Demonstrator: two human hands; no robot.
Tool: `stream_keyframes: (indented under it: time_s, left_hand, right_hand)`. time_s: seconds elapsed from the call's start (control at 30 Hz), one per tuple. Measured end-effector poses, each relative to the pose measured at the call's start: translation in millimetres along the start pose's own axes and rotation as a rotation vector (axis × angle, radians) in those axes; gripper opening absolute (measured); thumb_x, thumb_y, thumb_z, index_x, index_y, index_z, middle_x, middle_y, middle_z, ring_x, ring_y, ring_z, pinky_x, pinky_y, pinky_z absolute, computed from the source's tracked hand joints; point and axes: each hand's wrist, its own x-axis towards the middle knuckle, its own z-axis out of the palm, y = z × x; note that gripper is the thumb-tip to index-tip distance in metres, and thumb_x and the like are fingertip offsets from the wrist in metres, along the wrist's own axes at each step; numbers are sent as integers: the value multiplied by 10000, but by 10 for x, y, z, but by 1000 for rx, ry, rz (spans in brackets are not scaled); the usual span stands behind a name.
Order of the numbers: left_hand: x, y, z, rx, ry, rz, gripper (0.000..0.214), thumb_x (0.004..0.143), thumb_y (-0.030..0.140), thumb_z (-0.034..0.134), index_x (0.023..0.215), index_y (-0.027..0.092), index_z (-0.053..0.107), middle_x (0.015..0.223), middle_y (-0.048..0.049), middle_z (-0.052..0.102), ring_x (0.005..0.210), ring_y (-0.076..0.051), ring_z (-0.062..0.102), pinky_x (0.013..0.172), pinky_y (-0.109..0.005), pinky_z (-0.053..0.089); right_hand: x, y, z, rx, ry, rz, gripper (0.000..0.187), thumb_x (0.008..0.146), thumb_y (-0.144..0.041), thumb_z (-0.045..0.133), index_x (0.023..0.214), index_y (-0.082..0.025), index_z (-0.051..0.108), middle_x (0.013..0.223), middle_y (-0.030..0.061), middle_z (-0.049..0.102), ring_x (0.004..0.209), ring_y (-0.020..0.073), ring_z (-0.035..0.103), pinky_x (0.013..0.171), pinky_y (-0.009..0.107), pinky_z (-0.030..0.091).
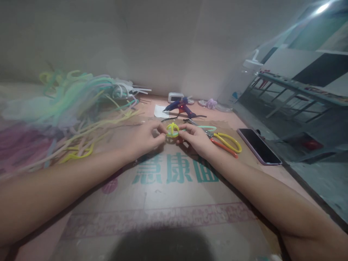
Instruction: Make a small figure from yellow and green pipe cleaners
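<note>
Looped piece (173, 131): yellow and green strips, roughly round, long axis cannot be told, yellow arch upright; held between both hands over printed cardboard (122, 203)
Left hand (148, 137): thumb and forefinger pinching piece's left side
Right hand (197, 137): thumb and forefinger closed on right side
Green strip (214, 128): behind right hand, long axis left-right, bend pointing right
Pliers (224, 148): beside right hand, handles toward lower right

2 hands (149, 137) in facing pinches
</note>
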Motion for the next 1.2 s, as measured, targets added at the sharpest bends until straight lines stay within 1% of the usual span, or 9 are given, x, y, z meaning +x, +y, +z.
stream_keyframes:
  time_s: [0.1, 0.23, 0.4, 0.5, 0.63, 0.73, 0.87, 1.0, 1.2]
  left_hand:
    - [-2, -10, 1, 7, -3, -12, 89, 778, 287, 591, 797, 217, 644, 859, -26, 727, 847, -222, 665, 787, -353, 533]
    - [15, -28, -2, -7, -14, 35, 109, 793, 242, 554, 782, 216, 659, 866, -23, 725, 851, -214, 668, 857, -372, 522]
    - [32, -14, -14, -32, -11, 20, 158, 843, 299, 591, 890, 225, 722, 956, -31, 755, 927, -226, 681, 886, -374, 509]
    - [33, 16, -24, -32, -11, 16, 169, 842, 344, 620, 875, 220, 730, 943, -35, 755, 911, -226, 680, 858, -366, 507]
    - [34, 35, -22, -19, -9, 22, 208, 832, 400, 653, 774, 204, 692, 849, -35, 737, 830, -222, 665, 796, -358, 491]
    - [35, 28, -10, -23, -8, 52, 235, 843, 431, 650, 774, 208, 673, 838, -29, 731, 819, -216, 655, 793, -354, 479]
    - [31, 40, -4, -17, -5, 75, 185, 854, 376, 616, 794, 209, 669, 865, -27, 731, 845, -215, 660, 817, -352, 484]
    - [23, 65, -9, -8, 8, 55, 96, 802, 280, 603, 775, 214, 667, 854, -18, 740, 845, -217, 672, 840, -357, 500]
    - [3, 21, 2, -24, 1, -39, 116, 783, 286, 596, 788, 227, 696, 847, -17, 743, 809, -220, 675, 762, -345, 531]
  right_hand:
    - [-2, 0, 0, -2, -2, 8, 238, 723, -289, 773, 928, -218, 674, 719, -22, 697, 587, 96, 611, 554, 209, 509]
    - [-5, -3, 0, 9, -11, 1, 238, 715, -279, 778, 920, -217, 675, 712, -21, 701, 589, 93, 613, 580, 214, 524]
    - [-6, -6, 10, 44, -19, 15, 256, 693, -287, 794, 908, -219, 673, 712, -26, 697, 580, 92, 605, 557, 207, 504]
    - [-9, -4, 16, 46, -12, 19, 265, 687, -293, 800, 907, -217, 674, 707, -28, 692, 582, 94, 606, 555, 208, 502]
    - [-2, 9, 4, 33, -18, -18, 280, 683, -317, 807, 906, -208, 677, 699, -25, 692, 577, 93, 609, 564, 212, 507]
    - [11, 18, -13, -6, -34, -47, 293, 676, -323, 812, 907, -198, 683, 665, -26, 682, 577, 102, 621, 576, 222, 516]
    - [16, 18, -18, -20, -34, -54, 296, 664, -313, 815, 904, -196, 686, 675, -25, 689, 577, 100, 625, 583, 224, 518]
    - [9, 10, -8, 4, -19, 4, 286, 681, -322, 805, 919, -214, 688, 682, -23, 686, 571, 102, 617, 530, 206, 493]
    - [12, 10, -9, -20, -21, -31, 243, 710, -301, 787, 914, -217, 683, 688, -31, 693, 588, 96, 627, 593, 217, 522]
